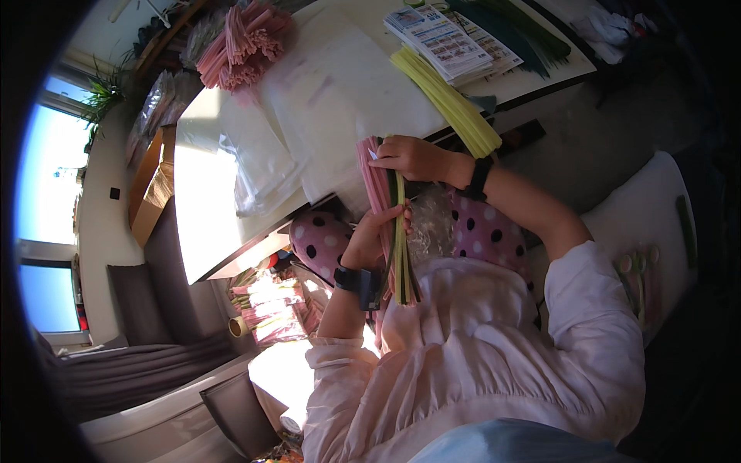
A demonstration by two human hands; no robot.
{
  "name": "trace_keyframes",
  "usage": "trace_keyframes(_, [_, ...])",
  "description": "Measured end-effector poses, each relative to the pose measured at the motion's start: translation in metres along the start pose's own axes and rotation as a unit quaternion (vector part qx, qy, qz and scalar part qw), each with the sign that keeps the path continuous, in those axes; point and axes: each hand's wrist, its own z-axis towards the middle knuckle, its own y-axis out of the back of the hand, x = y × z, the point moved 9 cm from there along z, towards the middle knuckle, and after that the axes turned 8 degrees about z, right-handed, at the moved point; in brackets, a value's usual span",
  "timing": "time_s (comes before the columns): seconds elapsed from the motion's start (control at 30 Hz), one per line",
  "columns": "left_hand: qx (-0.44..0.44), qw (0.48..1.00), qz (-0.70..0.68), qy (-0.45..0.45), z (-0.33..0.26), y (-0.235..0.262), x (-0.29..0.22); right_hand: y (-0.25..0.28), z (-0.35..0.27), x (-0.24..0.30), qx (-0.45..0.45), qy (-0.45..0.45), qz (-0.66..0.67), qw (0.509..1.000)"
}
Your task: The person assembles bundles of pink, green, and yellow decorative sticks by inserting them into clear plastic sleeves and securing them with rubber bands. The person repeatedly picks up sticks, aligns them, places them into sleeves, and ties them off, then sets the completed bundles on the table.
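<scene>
My left hand [372, 236] grips a bundle of pink and green fuzzy stems [395, 231] around its middle, above my lap. My right hand [413, 157] pinches the top of the same bundle, at the pink ends [371, 166], close to the table's edge. Both wrists wear dark bands. The bundle's lower ends reach down against my pale pink top.
On the white table [347, 92] lie clear plastic bags [255, 170], a yellow stem bundle [451, 100], pink stems [243, 42], printed leaflets [448, 38] and dark green leaves [517, 31]. Packets of pink stems [274, 305] lie on the floor to the left. A cardboard box [150, 189] stands by the table.
</scene>
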Motion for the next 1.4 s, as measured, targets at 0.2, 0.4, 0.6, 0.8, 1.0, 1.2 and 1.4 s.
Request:
trace_keyframes(0.2, [-0.050, 0.998, -0.014, 0.033, 0.016, 0.017, -0.005, 0.030, -0.037, -0.009, -0.119, -0.283, 0.038, 0.951])
trace_keyframes(0.4, [-0.099, 0.994, -0.013, -0.033, 0.039, 0.016, -0.006, -0.035, -0.125, 0.025, -0.039, -0.600, 0.239, 0.763])
trace_keyframes(0.6, [-0.144, 0.983, 0.078, -0.084, 0.048, 0.019, -0.009, -0.049, -0.138, 0.030, -0.090, -0.604, 0.398, 0.685])
trace_keyframes(0.8, [-0.161, 0.981, 0.083, -0.065, 0.044, 0.032, -0.011, -0.052, -0.145, 0.027, -0.066, -0.624, 0.489, 0.606])
trace_keyframes(1.0, [-0.124, 0.989, 0.060, -0.054, 0.049, 0.025, -0.020, -0.044, -0.132, 0.042, -0.019, -0.614, 0.438, 0.656])
trace_keyframes(1.2, [-0.048, 0.999, -0.018, -0.016, 0.049, 0.009, -0.012, -0.052, -0.136, 0.077, -0.042, -0.619, 0.623, 0.476])
trace_keyframes(1.4, [-0.001, 1.000, 0.018, 0.002, 0.010, -0.017, 0.040, -0.063, -0.137, 0.058, -0.082, -0.630, 0.539, 0.554])
